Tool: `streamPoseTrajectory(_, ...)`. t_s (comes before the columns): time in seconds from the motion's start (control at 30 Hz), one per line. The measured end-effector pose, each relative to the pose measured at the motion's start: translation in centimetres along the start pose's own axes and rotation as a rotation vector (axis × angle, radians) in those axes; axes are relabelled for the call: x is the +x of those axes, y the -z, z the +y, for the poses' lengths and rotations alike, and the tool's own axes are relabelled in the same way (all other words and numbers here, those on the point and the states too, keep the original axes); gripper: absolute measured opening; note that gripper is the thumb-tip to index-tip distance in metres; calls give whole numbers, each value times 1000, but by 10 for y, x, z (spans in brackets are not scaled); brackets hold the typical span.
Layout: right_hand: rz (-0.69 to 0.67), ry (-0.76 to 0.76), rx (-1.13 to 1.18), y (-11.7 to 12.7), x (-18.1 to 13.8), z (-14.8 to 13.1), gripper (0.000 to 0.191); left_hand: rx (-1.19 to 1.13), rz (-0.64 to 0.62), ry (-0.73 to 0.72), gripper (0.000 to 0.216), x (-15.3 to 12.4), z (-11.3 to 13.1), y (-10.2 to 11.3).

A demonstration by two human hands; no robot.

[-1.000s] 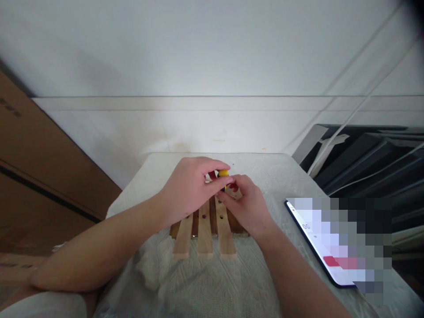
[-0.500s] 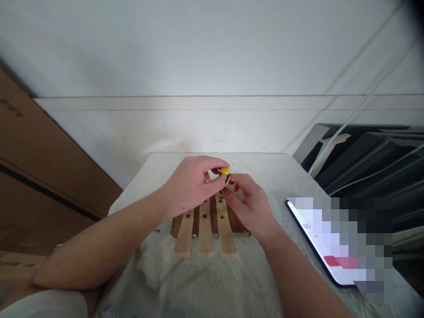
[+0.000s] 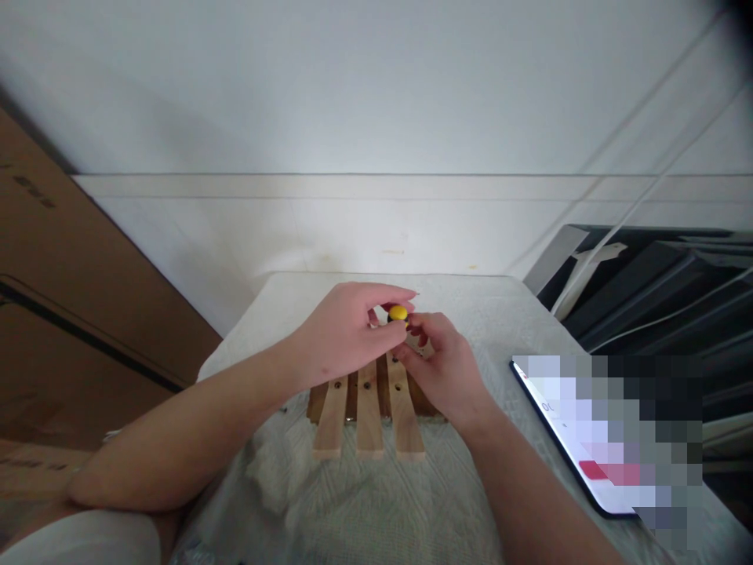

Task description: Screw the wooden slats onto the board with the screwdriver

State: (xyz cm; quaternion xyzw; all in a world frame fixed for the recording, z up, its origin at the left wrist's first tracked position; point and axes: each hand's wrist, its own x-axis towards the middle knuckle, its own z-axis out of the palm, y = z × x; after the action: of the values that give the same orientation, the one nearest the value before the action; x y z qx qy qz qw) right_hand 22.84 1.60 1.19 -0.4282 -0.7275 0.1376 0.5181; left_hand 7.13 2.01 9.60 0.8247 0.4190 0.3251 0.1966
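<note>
A stubby screwdriver (image 3: 398, 313) with a yellow-and-black handle stands upright over the rightmost of three pale wooden slats (image 3: 407, 420). My left hand (image 3: 353, 326) is closed round its handle, thumb in front and fingers behind. Lower down, my right hand (image 3: 444, 365) pinches at the screwdriver from the right; its tip and the spot beneath are hidden by the fingers. Each slat has a dark hole near its middle, and the slats lie side by side across a brown wooden board (image 3: 318, 404). Their far ends are covered by my hands.
A phone (image 3: 565, 439) with a lit, partly blurred screen lies on the cloth-covered table (image 3: 282, 314) at the right. A white wall (image 3: 376, 227) rises behind the table. Brown cardboard (image 3: 88, 259) is at the left, dark panels (image 3: 659, 290) lean at the right.
The screwdriver handle sits slightly lower, and the fingers of my left hand reach further over and past it. My right hand has barely moved. The whole view has shifted a little.
</note>
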Motion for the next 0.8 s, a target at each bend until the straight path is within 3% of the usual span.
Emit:
streamPoseTrajectory(0.13, 48, -56, -69, -1, 0, 4, 12, 89, 60, 14, 22, 1, -2, -1)
streamPoseTrajectory(0.23, 30, 42, -91, -2, 1, 5, 7, 131, 44, -14, 14, 2, -4, -2)
streamPoseTrajectory(0.37, 0, 159, -90, -2, 2, 5, 7, 151, 57, -25, 21, 2, -3, -2)
streamPoseTrajectory(0.6, 21, 127, -61, 3, 1, 0, 12, 80, 10, -40, 17, -1, 1, 2)
streamPoseTrajectory(0.8, 89, 186, -81, 5, 0, -4, 9, 1, 19, -29, 19, -2, 5, 7)
